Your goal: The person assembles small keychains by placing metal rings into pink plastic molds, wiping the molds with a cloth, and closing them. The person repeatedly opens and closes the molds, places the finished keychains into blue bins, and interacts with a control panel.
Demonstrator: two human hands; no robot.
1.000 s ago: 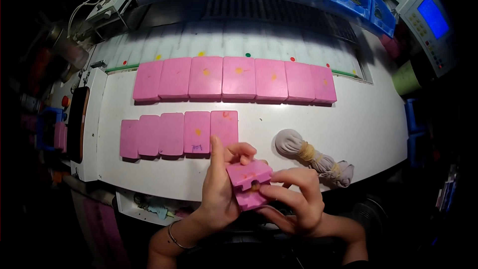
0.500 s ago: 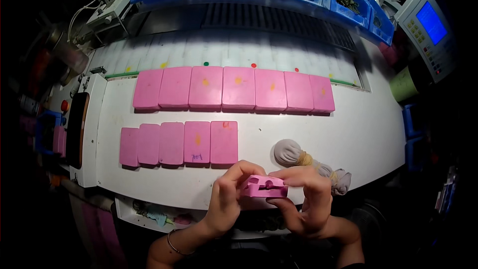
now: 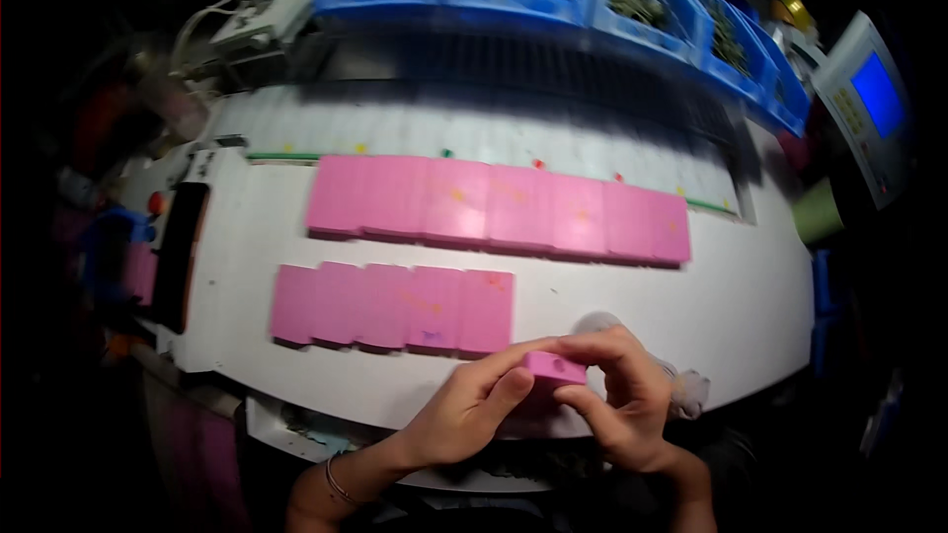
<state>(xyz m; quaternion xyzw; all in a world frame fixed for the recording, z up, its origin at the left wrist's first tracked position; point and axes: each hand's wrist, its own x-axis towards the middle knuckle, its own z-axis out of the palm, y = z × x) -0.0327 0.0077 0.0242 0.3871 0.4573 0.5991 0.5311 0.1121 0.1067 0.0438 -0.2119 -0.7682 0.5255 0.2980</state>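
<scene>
Between my two hands, above the front edge of the white table, is a pink rubber mould (image 3: 555, 367), a block with a small hole in its visible edge face. My left hand (image 3: 456, 413) grips it from the left, thumb on the near side and fingers behind. My right hand (image 3: 627, 403) pinches its right end between thumb and bent fingers. The mould's two halves appear pressed together; its lower part is in shadow. Just behind my right hand lies a grey cloth bundle (image 3: 689, 393), partly hidden.
Similar pink blocks lie in a far row (image 3: 518, 202) and a shorter near row (image 3: 385, 306). Blue bins (image 3: 518, 5) with greenish pieces line the back. A device with a blue screen (image 3: 869, 104) stands at right, a dark flat panel (image 3: 184, 257) at left.
The gap seen in the mould's edge has closed, and the mould is turned in my hands. My left hand now wraps further around it. The whole view has shifted and blurred.
</scene>
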